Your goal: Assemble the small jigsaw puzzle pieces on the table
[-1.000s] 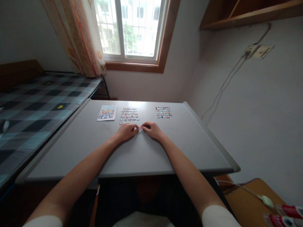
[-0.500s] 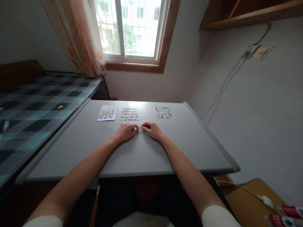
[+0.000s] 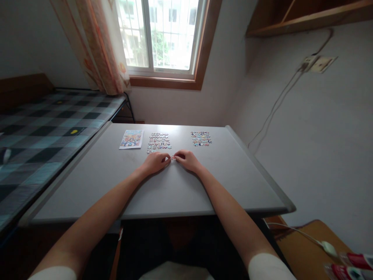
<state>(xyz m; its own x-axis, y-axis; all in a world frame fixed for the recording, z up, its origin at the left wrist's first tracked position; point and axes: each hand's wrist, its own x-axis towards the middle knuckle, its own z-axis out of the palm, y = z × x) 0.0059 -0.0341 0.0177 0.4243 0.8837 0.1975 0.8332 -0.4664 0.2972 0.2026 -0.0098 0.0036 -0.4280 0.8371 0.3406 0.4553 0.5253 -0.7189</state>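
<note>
Both hands at mid-desk, fingertips almost meeting. Left hand (image 3: 154,162) pinches a small puzzle piece (image 3: 173,157) from its left side, thumb and forefinger drawn together; right hand (image 3: 189,160) has its fingers closed on the right side of the same bit. Too small to tell if it's one piece or two joined. Piece sits right between the two sets of fingers, low over the desk (image 3: 171,194); can't tell if it touches the surface. Left batch of pieces (image 3: 159,142) lies in rows just beyond the left fingers, nearest row close to that hand. Right batch of pieces (image 3: 201,139), also in rows, is beyond the right fingers and off to their right, well apart from the left batch. Printed picture (image 3: 131,139) lies flat, farther out to the left of the left fingers. Past the fingers, beyond the desk: window (image 3: 171,35). Checked bed (image 3: 87,104) well left of them.
</note>
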